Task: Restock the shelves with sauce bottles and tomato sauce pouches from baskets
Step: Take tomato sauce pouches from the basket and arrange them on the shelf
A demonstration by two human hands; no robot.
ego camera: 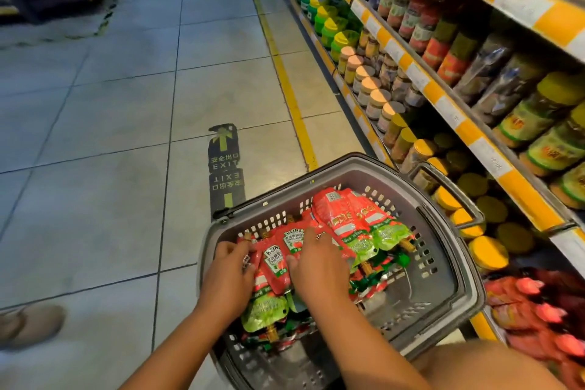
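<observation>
Both hands are down in the grey basket (449, 288), which sits on the tiled floor (95, 136) at the near right, hard against the shelves (474, 133). The left hand (226, 275) curls its fingers round a red tomato sauce pouch (273, 266) at the pile's left edge; the right hand (316, 269) lies on the pouches beside it, fingers bent onto them. Jars (373, 95) pack the yellow-edged shelves running far down the right. A yellow line (285, 79) and an exit sticker (224, 165) mark the floor.
</observation>
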